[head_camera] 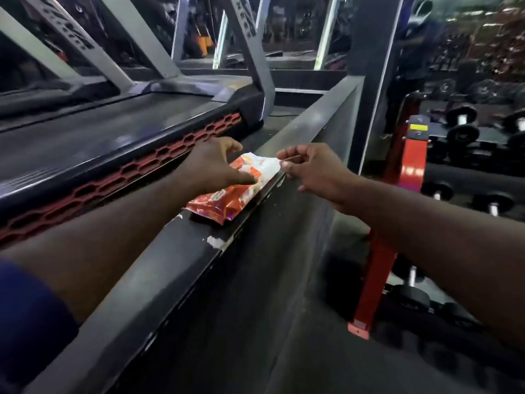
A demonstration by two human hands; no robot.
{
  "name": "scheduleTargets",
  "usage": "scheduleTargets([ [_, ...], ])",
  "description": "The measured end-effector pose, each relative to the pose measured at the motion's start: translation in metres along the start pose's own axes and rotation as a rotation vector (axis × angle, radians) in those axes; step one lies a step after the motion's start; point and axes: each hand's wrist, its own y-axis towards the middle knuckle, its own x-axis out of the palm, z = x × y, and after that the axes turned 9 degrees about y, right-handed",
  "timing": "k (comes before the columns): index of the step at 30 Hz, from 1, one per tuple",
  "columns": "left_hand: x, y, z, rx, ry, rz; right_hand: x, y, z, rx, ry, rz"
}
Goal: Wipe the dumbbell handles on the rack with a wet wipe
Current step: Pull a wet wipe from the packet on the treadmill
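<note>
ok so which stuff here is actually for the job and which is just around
For the job: wet wipe pack, left hand holding it, right hand pinching its white end, dumbbells, red rack.
Just around: treadmill, dark ledge under the pack.

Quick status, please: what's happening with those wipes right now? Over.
Left hand holds the wipe pack on the ledge. Right hand pinches its white flap. Dumbbells untouched on the rack, right side. Nothing in the way.

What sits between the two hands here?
Head view: the white end of the wipe pack, on the ledge; left hand holds it, right hand pinches that end.
</note>
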Motion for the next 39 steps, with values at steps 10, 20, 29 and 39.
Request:
scheduleTargets([
  [10,0.033,0.03,-0.004,-0.054,-0.004,0.079,0.012,0.073,0.008,-0.208,-0.366,-0.135],
  [20,0.039,0.013,-0.005,-0.124,-0.27,0.34,0.02,0.086,0.008,-0.336,-0.492,-0.267],
  [29,0.037,0.018,-0.007,-0.249,-0.709,0.291,0.023,0.079,0.002,-0.336,-0.331,-0.324],
  [39,0.032,0.018,-0.008,-0.289,-0.817,0.282,0.044,0.084,-0.003,-0.106,-0.16,-0.342],
])
